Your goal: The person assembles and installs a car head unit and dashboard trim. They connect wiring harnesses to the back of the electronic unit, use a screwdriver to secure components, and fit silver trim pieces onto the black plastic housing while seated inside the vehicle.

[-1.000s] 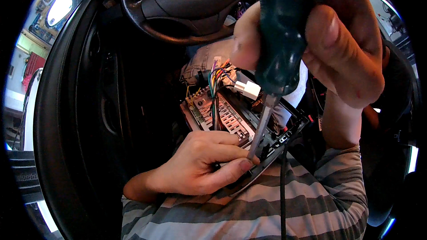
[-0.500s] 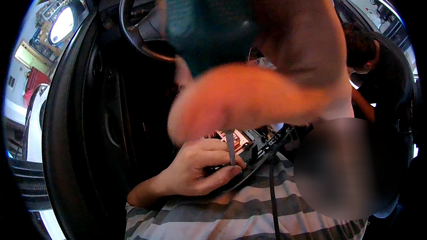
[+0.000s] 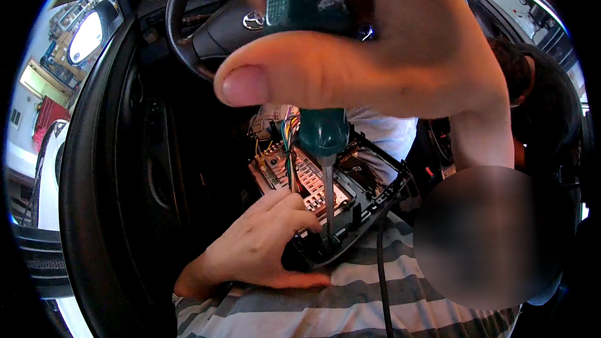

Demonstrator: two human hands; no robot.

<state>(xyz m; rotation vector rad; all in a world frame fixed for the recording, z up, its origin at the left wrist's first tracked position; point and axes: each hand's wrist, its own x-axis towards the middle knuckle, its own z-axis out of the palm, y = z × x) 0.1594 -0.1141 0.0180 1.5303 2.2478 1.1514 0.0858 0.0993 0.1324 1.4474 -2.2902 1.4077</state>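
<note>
My right hand [image 3: 363, 75] is close to the camera, wrapped around the green handle of a screwdriver [image 3: 322, 133]. The shaft points down, and its tip meets the near part of a black plastic car panel [image 3: 375, 199] on my lap. Slotted, coppery-looking parts and a bundle of coloured wires [image 3: 291, 126] show on the panel. My left hand [image 3: 263, 241] grips the panel's near left edge, fingers curled over the top and thumb stretched along the near side. The left fingertips are partly hidden.
A steering wheel [image 3: 177, 22] stands ahead, with the car door [image 3: 94, 169] on the left. A black cable [image 3: 383, 275] runs down over my striped shirt [image 3: 275, 313]. Another person in a dark top [image 3: 554, 97] leans in at the right.
My right hand and the screwdriver have shifted up, uncovering more of the panel. My left hand has moved off the shaft, with its thumb now apart from its fingers at the panel's edge.
</note>
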